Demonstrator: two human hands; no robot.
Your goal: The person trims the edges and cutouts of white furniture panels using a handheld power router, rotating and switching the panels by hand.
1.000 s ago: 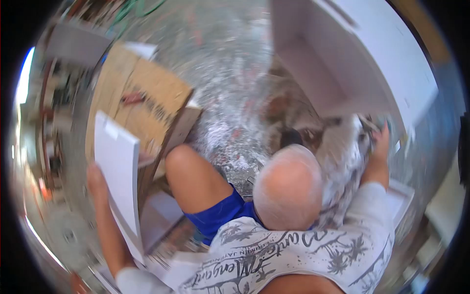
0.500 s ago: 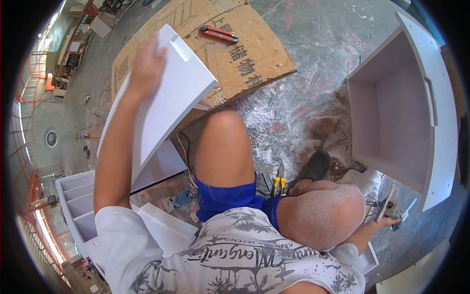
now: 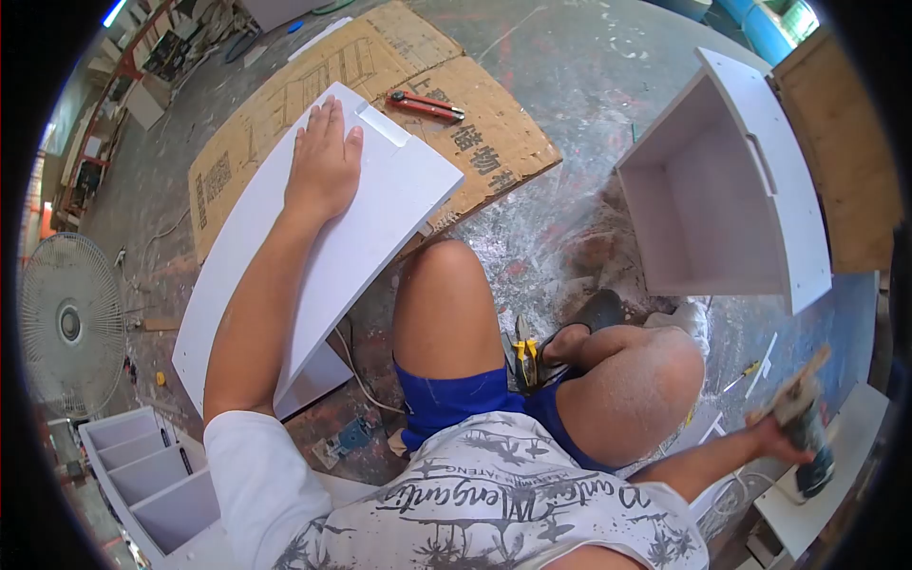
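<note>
My left hand [image 3: 326, 169] lies flat, fingers stretched, on a white panel [image 3: 353, 228] with a cut-out notch near its far corner. The panel rests over a flattened brown cardboard box [image 3: 508, 128] and slants down beside my knee. On the cardboard, beyond the panel, is a red utility knife [image 3: 426, 105]. Out to the right, my right hand [image 3: 781, 443] is closed around a dark green power tool [image 3: 812, 446] with a wooden-looking piece at its far end. Blur hides its exact kind.
A white drawer-like cabinet box [image 3: 708, 209] stands at the right. Yellow-handled pliers [image 3: 525, 359] lie by my foot. At the left are a fan [image 3: 69, 323] and a white divided shelf unit [image 3: 152, 475]. A cord [image 3: 359, 375] runs near my knee.
The panel has come down flatter onto the cardboard, with my left hand settled on it. My right hand has lifted the power tool outward from beside my knee. The head view has shifted.
</note>
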